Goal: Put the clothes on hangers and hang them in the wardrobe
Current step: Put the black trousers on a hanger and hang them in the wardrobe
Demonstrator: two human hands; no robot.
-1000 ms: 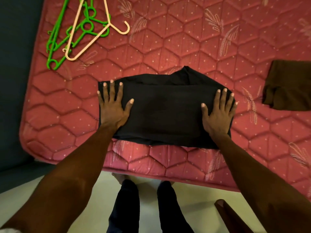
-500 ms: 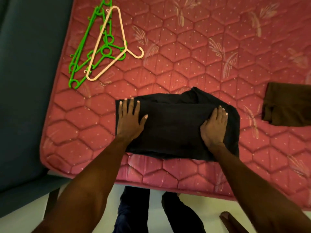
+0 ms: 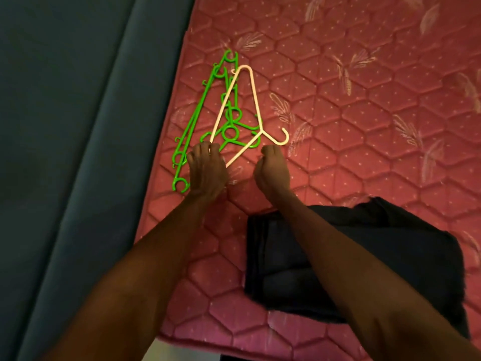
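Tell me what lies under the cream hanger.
Green hangers lie under the cream hanger, on the pink mattress. The left hand covers its lower corner, so nothing shows beneath there.

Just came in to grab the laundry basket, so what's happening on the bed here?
A person is reaching for the hangers on the pink mattress. The left hand has its fingers at the lower corner of the cream hanger, which lies on top of the green hangers. The right hand hovers curled beside it and seems to hold nothing. The folded black garment lies by the mattress edge, not yet on a hanger.
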